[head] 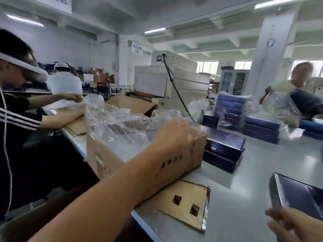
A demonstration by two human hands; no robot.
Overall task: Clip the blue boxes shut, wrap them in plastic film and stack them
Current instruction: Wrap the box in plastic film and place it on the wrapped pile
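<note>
Your left hand (173, 135) reaches into the brown cardboard carton (108, 159) of clear plastic film (122, 126); I cannot tell if it grips any. Your right hand (293, 224) is loose and empty beside the dark blue box (300, 194), near right. Next, I think: pull one sheet free.

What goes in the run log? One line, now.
left hand: at plastic film in carton | right hand: open, by blue box | left grip: unclear
</note>
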